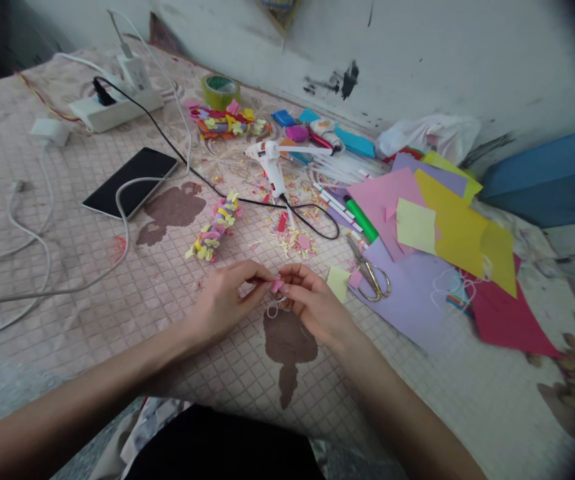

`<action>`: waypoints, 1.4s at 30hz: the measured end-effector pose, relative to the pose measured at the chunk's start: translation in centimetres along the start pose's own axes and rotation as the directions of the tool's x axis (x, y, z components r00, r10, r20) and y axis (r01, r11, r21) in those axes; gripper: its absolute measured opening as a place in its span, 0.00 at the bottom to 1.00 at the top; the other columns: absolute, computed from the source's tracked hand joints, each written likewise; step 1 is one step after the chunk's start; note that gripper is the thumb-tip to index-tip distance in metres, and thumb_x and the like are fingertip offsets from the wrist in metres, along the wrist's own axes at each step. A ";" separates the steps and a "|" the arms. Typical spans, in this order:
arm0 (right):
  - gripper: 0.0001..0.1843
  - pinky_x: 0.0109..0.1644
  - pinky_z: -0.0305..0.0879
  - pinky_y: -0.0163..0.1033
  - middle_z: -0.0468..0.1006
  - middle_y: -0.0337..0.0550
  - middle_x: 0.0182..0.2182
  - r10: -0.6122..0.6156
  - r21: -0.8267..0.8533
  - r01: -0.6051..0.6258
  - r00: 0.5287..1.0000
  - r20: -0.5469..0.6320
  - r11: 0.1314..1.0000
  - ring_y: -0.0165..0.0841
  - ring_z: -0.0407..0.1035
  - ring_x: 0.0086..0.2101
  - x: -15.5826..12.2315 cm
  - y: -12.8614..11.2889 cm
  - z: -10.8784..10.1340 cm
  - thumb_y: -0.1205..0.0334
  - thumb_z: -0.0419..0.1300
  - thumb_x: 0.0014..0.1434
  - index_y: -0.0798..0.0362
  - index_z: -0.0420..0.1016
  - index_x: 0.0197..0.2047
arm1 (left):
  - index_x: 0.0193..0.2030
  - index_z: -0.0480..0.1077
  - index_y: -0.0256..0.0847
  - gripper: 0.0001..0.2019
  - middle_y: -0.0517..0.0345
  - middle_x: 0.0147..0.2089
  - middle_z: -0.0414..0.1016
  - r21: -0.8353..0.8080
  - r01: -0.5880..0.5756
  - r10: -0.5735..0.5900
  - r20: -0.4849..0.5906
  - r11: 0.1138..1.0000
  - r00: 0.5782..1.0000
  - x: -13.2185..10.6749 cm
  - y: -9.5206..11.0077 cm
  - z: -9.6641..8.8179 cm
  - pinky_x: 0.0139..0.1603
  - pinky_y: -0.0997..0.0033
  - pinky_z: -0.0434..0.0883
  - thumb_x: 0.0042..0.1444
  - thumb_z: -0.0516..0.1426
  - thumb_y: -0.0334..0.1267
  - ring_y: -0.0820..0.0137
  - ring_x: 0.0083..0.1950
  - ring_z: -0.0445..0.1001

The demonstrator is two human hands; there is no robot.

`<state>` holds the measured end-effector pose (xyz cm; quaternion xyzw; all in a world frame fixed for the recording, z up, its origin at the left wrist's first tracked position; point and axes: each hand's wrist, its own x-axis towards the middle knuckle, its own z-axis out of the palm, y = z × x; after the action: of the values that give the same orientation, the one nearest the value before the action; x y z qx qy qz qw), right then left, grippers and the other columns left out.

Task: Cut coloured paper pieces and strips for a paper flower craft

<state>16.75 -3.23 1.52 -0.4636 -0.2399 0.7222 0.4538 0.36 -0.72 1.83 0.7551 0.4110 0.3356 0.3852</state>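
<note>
Task item: pink paper scrap (276, 286), middle of view, above the bench (84, 230), mostly hidden by my fingertips.
Left hand (227, 301): fingers (261, 275) together, pinching the scrap from the left.
Right hand (317, 305): fingers (293, 273) together, pinching it from the right. Both hands meet at the scrap.
Under hands: white thread loop (272, 310), just below the scrap; can't tell if they're attached.
Near edge: runs under my forearms, with my dark lap (217, 443) below it.
Far edge: bench meets a scuffed white wall (417, 60).
Right side: yellow note (338, 283) just beside my right hand; gold scissors (370, 279) at the edge of a lilac paper sheet (402, 307); pink, yellow and red paper sheets (450, 230) overlap farther right.
Far side: paper scraps (292, 241), hot glue gun (270, 167), black cord (312, 213) and green marker (362, 220).
Left side: paper garland (214, 228) nearest my hands, black phone (132, 181), white cable (47, 290).
Far left: power strip (114, 110).
Cut off: blue bin (547, 177) at right frame edge.
Hard to read: scrap's full shape, behind my fingers.
</note>
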 end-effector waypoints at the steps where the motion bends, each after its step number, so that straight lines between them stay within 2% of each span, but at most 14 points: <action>1: 0.14 0.30 0.63 0.33 0.70 0.35 0.28 -0.005 -0.005 0.005 1.000 0.000 1.000 0.26 0.66 0.29 0.0 0.0 0.0 0.69 0.64 0.43 0.51 0.67 0.35 | 0.36 0.71 0.39 0.05 0.57 0.34 0.74 0.005 -0.006 0.006 -0.003 1.000 1.000 0.0 0.0 0.0 0.36 0.74 0.67 0.54 0.54 0.31 0.72 0.35 0.71; 11: 0.16 0.31 0.62 0.33 0.70 0.34 0.28 -0.075 -0.093 0.077 0.997 0.018 0.993 0.26 0.65 0.29 0.0 0.6 -0.2 0.71 0.63 0.44 0.50 0.67 0.37 | 0.35 0.70 0.39 0.04 0.57 0.33 0.74 0.018 -0.005 0.005 0.010 1.000 1.000 0.0 0.3 0.0 0.35 0.75 0.67 0.54 0.54 0.31 0.73 0.34 0.71; 24: 0.11 0.31 0.63 0.35 0.72 0.35 0.28 0.031 0.057 -0.032 0.999 0.027 0.998 0.26 0.66 0.26 0.2 0.5 -0.3 0.67 0.64 0.46 0.52 0.68 0.35 | 0.39 0.71 0.38 0.06 0.57 0.37 0.74 -0.039 -0.055 0.057 0.040 0.998 0.998 -0.3 -0.3 -0.2 0.39 0.76 0.69 0.56 0.54 0.33 0.75 0.38 0.72; 35: 0.10 0.31 0.63 0.34 0.72 0.35 0.29 0.008 0.044 -0.010 0.999 0.036 0.999 0.25 0.66 0.27 0.1 0.4 -0.4 0.67 0.63 0.47 0.52 0.69 0.34 | 0.40 0.71 0.39 0.06 0.58 0.37 0.75 0.017 -0.092 0.091 0.024 0.996 0.996 -0.2 -0.5 -0.1 0.39 0.76 0.69 0.56 0.55 0.34 0.75 0.38 0.72; 42: 0.12 0.33 0.63 0.34 0.71 0.35 0.29 -0.033 -0.041 0.033 0.999 0.012 0.999 0.26 0.66 0.29 -0.2 0.3 -0.1 0.70 0.63 0.44 0.51 0.69 0.35 | 0.39 0.72 0.39 0.06 0.58 0.36 0.75 0.021 -0.055 0.055 0.010 0.998 0.998 -0.2 -0.4 0.0 0.38 0.76 0.69 0.56 0.55 0.34 0.75 0.37 0.73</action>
<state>16.73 -3.51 1.35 -0.4649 -0.2649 0.7120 0.4547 0.12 -0.75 1.50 0.7717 0.3918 0.3383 0.3695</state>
